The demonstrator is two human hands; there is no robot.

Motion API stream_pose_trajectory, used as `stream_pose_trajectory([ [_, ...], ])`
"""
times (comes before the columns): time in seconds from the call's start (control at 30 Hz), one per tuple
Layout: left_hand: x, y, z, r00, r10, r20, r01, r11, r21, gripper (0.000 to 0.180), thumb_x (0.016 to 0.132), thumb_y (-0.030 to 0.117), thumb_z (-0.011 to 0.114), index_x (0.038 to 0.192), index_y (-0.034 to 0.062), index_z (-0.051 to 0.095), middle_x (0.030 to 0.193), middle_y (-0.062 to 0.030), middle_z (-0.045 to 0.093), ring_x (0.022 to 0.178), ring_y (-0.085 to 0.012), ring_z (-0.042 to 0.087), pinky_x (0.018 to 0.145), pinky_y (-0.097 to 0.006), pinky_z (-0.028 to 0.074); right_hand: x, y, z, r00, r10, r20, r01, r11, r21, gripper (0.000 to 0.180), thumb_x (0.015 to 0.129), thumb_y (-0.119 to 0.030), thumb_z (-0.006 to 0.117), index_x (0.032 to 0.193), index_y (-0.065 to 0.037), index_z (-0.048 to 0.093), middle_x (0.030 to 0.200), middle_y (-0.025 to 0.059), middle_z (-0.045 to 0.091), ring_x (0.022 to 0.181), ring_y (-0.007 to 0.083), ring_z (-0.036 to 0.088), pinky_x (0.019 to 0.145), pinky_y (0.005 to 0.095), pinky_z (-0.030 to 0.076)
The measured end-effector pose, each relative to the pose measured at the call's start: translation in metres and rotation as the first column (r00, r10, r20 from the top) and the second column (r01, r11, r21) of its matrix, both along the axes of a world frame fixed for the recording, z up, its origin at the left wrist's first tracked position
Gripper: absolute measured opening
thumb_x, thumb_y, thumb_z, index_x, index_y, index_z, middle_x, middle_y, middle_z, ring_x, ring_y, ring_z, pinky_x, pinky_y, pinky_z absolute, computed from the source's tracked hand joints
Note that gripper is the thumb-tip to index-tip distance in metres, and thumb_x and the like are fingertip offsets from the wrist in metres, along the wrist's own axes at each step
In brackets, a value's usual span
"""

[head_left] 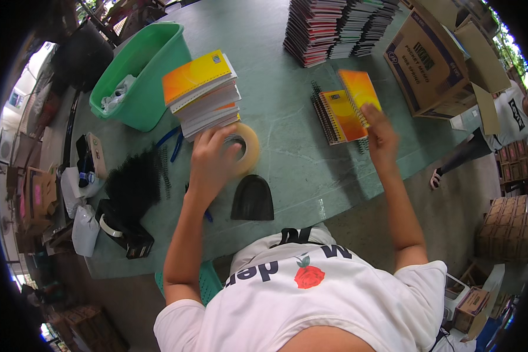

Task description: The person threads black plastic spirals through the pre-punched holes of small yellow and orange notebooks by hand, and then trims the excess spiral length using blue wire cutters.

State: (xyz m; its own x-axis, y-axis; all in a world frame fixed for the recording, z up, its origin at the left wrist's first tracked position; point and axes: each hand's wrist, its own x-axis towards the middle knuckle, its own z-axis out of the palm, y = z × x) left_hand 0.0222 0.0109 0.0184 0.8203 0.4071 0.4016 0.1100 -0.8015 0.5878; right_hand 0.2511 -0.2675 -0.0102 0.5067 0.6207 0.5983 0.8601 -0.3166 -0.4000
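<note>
My right hand (382, 139) grips a small orange-and-yellow spiral notebook (359, 92), held tilted above a short pile of similar spiral notebooks (338, 112). Loosely curved, my left hand (210, 163) is slightly blurred, with its fingers apart and nothing visible in them. It hovers beside a roll of tan tape (251, 149), at the near end of a stack of unbound notebooks (198, 76) with orange-yellow covers. Blue-handled pliers (176, 146) lie partly seen left of that stack. A dark rounded block (252, 198) sits near the table's front edge.
A heap of black spiral coils (134, 183) and a black tape dispenser (123, 230) occupy the left side. Behind them stands a green tub (144, 76). Tall notebook stacks (337, 29) and an open cardboard box (431, 64) are at the back right; another person (498, 126) stands beyond.
</note>
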Motion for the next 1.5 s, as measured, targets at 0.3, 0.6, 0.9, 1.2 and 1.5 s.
stream_pose_trajectory([
  [0.3,-0.056,0.028,-0.044,0.987,0.086,-0.138,-0.086,0.996,0.003,0.025,0.082,0.006,0.061,0.107,0.0061,0.064,0.107,-0.018,0.06,0.104,-0.0317,0.055,0.088,-0.038,0.043,0.019,-0.007,-0.049,0.985,0.171,0.038,-0.154,0.948,-0.277,0.047,0.08,-0.003,0.061,0.125,-0.012,0.055,0.129,0.008,0.054,0.125,0.0313,0.045,0.104,0.0454,0.034],
  [0.6,-0.188,0.076,-0.115,0.404,0.721,-0.563,-0.644,0.661,0.385,0.033,0.086,0.029,0.061,0.096,-0.0019,0.06,0.098,-0.0252,0.062,0.095,-0.0383,0.059,0.079,-0.044,0.047,0.02,0.029,0.006,0.969,0.245,-0.042,-0.246,0.916,-0.317,0.024,0.083,-0.01,0.062,0.107,-0.009,0.064,0.113,0.0083,0.063,0.114,0.0296,0.054,0.095,0.0408,0.043],
  [0.9,-0.167,0.075,-0.092,0.563,0.784,-0.261,-0.76,0.615,0.209,0.021,0.085,0.022,0.057,0.089,0.0014,0.055,0.09,-0.0202,0.058,0.085,-0.039,0.059,0.071,-0.047,0.048,-0.061,0.287,0.1,0.72,0.627,0.297,-0.506,0.768,-0.393,0.033,0.084,-0.016,0.062,0.117,-0.02,0.06,0.119,0.0035,0.059,0.108,0.0238,0.056,0.087,0.037,0.05],
  [1.2,-0.137,0.07,-0.115,0.549,0.728,-0.412,-0.721,0.661,0.208,0.039,0.083,0.039,0.062,0.098,0.0035,0.056,0.09,-0.0171,0.06,0.087,-0.0364,0.06,0.072,-0.044,0.047,-0.061,0.341,0.109,0.665,0.746,-0.031,-0.541,0.452,-0.709,0.039,0.083,-0.021,0.064,0.121,-0.026,0.058,0.121,0.003,0.055,0.108,0.0267,0.053,0.091,0.0386,0.046],
  [1.5,-0.126,0.092,-0.118,0.601,0.665,-0.443,-0.676,0.719,0.163,0.036,0.082,0.035,0.062,0.096,0.0024,0.055,0.09,-0.0203,0.062,0.085,-0.0387,0.061,0.07,-0.046,0.047,-0.064,0.344,0.12,0.64,0.766,-0.051,-0.554,0.415,-0.722,0.035,0.084,-0.016,0.062,0.118,-0.022,0.059,0.118,0.007,0.056,0.101,0.0268,0.057,0.093,0.0401,0.045],
])
